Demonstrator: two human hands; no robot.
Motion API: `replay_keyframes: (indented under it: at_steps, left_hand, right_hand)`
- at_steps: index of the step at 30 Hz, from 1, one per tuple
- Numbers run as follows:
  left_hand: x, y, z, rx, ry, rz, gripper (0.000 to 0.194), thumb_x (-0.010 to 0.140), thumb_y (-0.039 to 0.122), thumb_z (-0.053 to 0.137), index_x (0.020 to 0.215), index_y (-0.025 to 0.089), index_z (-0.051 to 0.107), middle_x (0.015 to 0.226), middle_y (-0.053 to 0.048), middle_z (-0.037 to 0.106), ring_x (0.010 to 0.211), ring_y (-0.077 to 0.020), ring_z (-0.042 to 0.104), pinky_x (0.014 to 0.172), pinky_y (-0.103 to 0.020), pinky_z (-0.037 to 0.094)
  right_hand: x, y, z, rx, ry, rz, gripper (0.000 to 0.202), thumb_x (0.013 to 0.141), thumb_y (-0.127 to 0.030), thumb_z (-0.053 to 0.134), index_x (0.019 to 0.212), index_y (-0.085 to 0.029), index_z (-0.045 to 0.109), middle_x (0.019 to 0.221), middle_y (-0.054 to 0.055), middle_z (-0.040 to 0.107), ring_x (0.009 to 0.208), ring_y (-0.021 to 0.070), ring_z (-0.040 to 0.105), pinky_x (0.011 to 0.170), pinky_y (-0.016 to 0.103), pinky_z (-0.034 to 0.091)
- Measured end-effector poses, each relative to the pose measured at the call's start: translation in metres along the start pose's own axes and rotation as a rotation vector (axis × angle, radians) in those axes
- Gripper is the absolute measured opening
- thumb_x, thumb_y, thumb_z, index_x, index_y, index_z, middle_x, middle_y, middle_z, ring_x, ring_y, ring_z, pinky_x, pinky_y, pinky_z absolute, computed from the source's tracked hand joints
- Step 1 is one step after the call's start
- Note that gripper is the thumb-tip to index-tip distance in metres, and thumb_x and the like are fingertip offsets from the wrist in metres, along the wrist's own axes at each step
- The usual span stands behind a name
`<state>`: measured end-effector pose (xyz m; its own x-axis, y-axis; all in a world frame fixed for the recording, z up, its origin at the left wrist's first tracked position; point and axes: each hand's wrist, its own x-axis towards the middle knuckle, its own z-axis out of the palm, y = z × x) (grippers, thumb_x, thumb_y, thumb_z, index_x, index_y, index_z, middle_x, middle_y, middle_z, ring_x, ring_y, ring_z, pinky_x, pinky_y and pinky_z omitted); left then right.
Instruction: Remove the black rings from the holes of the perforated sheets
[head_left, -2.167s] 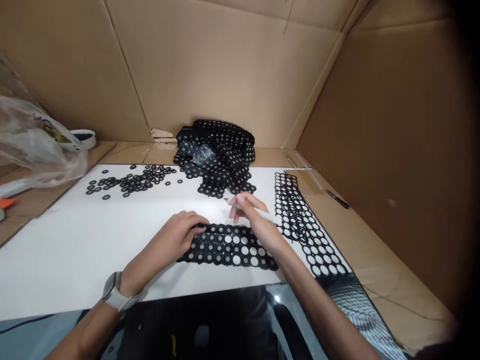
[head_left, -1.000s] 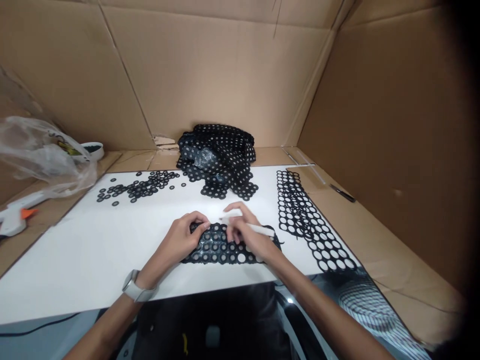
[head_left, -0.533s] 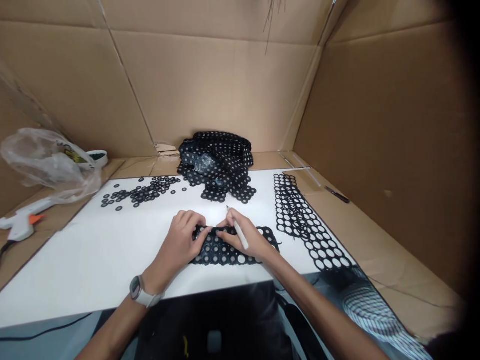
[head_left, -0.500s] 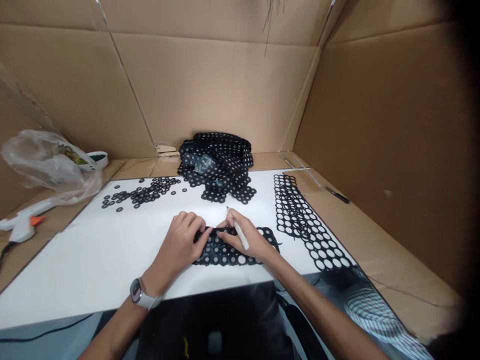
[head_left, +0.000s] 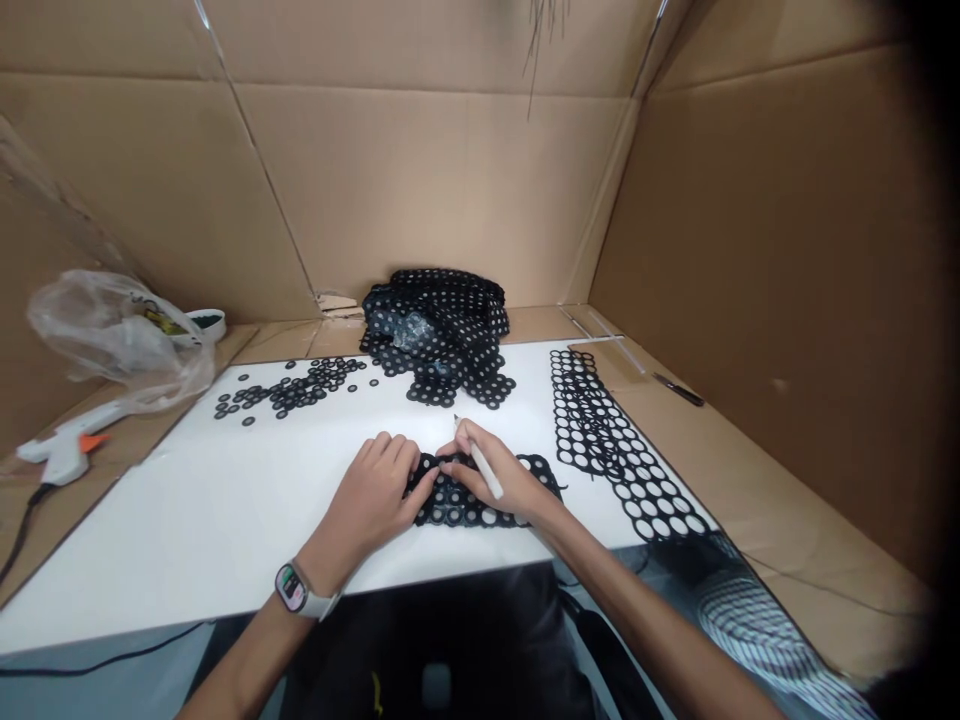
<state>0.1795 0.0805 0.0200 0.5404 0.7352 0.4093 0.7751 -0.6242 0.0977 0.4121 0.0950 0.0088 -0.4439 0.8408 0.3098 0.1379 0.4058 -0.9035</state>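
Note:
A black sheet patterned with round holes [head_left: 454,512] lies near the front edge of the white board. My left hand [head_left: 384,488] grips its left part, thumb and fingers pinched at the top edge. Between the fingers of my right hand [head_left: 510,478] is a slim white pen-like tool [head_left: 487,470], its dark tip pointing away from me. The right thumb and forefinger also press at the sheet's top edge, close to the left thumb. Some of the sheet is hidden under both hands. Several pale discs show in its holes toward the right.
Small black rings [head_left: 300,390] are scattered at the back left. A heap of dotted black sheet [head_left: 442,330] sits at the back. Black ring lattice [head_left: 645,470] lies on the right, near a knife [head_left: 679,389]. A glue gun [head_left: 67,447] and plastic bag [head_left: 120,335] are left.
My left hand has slid slightly right along the sheet, nearer the right hand. The right hand keeps its hold on the white tool. The whole view has shifted slightly.

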Motion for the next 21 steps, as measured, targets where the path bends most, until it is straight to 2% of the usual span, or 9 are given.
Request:
replay_keyframes:
  at_steps: [5,10,14,17,21]
  left_hand:
    - [0.003,0.001,-0.003,-0.111,-0.124,0.066,0.022,0.116,0.027,0.039,0.104,0.021,0.058,0.101,-0.009,0.063,0.096,-0.0294,0.05,0.087,-0.048,0.041]
    - [0.004,0.001,-0.007,-0.207,-0.152,0.056,0.022,0.115,0.021,0.039,0.103,0.023,0.058,0.1,-0.006,0.063,0.095,-0.0276,0.051,0.087,-0.046,0.042]
    - [0.002,-0.001,-0.009,-0.301,-0.13,-0.031,0.029,0.115,0.019,0.035,0.095,0.024,0.055,0.095,-0.005,0.062,0.093,-0.0266,0.053,0.086,-0.044,0.044]
    - [0.0,-0.004,-0.01,-0.391,-0.084,-0.139,0.031,0.118,0.023,0.029,0.1,0.024,0.054,0.099,-0.005,0.064,0.095,-0.0252,0.058,0.087,-0.043,0.048]
    - [-0.001,-0.009,-0.016,-0.478,-0.065,-0.214,0.029,0.119,0.028,0.031,0.103,0.025,0.055,0.104,-0.005,0.066,0.098,-0.022,0.064,0.09,-0.038,0.052]
  right_hand:
    - [-0.001,-0.007,-0.002,-0.041,-0.016,-0.018,0.025,0.104,-0.026,0.063,0.099,-0.028,0.039,0.095,0.001,0.066,0.09,0.0231,0.063,0.085,0.034,0.049]
    - [-0.003,-0.011,-0.003,-0.084,-0.013,-0.026,0.025,0.105,-0.029,0.064,0.097,-0.028,0.041,0.091,-0.001,0.059,0.082,0.0215,0.052,0.08,0.033,0.045]
    - [-0.003,-0.008,-0.001,-0.076,-0.037,-0.015,0.024,0.108,-0.03,0.06,0.098,-0.028,0.038,0.099,0.003,0.068,0.091,0.0243,0.06,0.089,0.037,0.049]
    - [-0.003,-0.005,-0.001,-0.073,-0.011,0.004,0.027,0.11,-0.032,0.059,0.098,-0.029,0.036,0.108,0.007,0.073,0.101,0.0261,0.066,0.096,0.041,0.049]
    - [-0.002,-0.005,-0.001,-0.094,0.042,0.02,0.028,0.111,-0.035,0.058,0.096,-0.029,0.036,0.105,0.007,0.074,0.098,0.0256,0.069,0.094,0.04,0.053]
